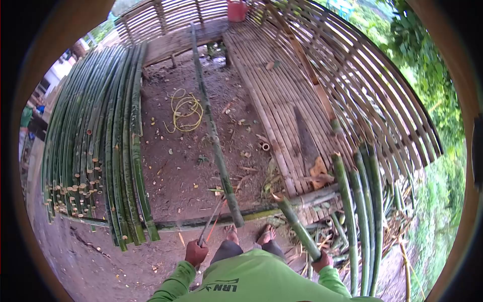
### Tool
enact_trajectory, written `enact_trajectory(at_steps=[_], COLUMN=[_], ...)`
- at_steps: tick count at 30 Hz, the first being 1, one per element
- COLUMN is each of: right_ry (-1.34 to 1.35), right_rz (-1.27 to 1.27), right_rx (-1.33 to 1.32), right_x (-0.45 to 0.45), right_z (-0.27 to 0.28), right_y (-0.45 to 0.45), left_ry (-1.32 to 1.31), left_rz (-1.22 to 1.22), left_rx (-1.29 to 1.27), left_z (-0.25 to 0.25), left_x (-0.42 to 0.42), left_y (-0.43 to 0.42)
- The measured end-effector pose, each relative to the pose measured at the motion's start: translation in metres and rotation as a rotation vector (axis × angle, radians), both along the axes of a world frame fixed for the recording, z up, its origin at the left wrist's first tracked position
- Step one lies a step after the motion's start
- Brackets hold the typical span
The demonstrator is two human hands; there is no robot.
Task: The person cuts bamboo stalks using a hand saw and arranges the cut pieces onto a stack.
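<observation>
My left hand is closed round the handle of a saw, a thin dark blade with an orange-red strip beside it, angled up to the right. Wrapped round the lower end of a short green bamboo piece is my right hand; the piece's upper end is jagged. Between my hands, a long bamboo pole runs away from me, its near end lying across a horizontal bamboo rail close to the saw's tip.
Many green poles lie stacked at the left. A slatted bamboo bench stands right of centre, with several upright bamboo pieces beside it. A yellow cord lies coiled on the ground. A red container is at the back.
</observation>
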State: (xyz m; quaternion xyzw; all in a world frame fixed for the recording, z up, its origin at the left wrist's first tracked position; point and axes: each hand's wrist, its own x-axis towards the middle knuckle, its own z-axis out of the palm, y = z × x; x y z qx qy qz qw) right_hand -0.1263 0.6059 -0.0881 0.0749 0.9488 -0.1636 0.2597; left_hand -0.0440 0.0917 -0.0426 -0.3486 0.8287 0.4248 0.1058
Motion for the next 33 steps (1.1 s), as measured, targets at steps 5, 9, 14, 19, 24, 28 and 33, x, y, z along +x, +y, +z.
enact_trajectory(at_steps=[5, 9, 14, 19, 24, 28, 33], right_ry=[-0.152, -0.029, 0.307, 0.907, 0.876, 0.470, -0.070], right_rz=[0.093, 0.263, 0.424, 0.447, 0.711, 0.521, -0.023], right_rx=[-0.087, -0.161, -0.284, -0.549, -0.466, -0.080, 0.280], right_x=[-0.037, -0.116, -0.326, -0.363, -0.302, -0.190, -0.051], right_z=[0.050, 0.080, 0.093, 0.232, 0.159, 0.071, -0.013], right_y=[-0.089, -0.207, -0.448, -0.556, -0.451, -0.251, -0.025], left_ry=[0.046, 0.108, 0.150, 0.193, 0.197, 0.228, 0.166], left_rz=[0.039, 0.126, 0.150, 0.123, 0.198, 0.201, 0.093], left_rx=[0.017, 0.017, -0.047, -0.049, 0.000, -0.008, 0.017], left_z=[-0.003, 0.001, 0.020, 0.041, 0.036, 0.029, 0.038], left_x=[0.030, 0.054, 0.055, 0.077, 0.097, 0.091, 0.063], left_y=[-0.015, -0.016, -0.007, -0.019, -0.017, -0.022, -0.034])
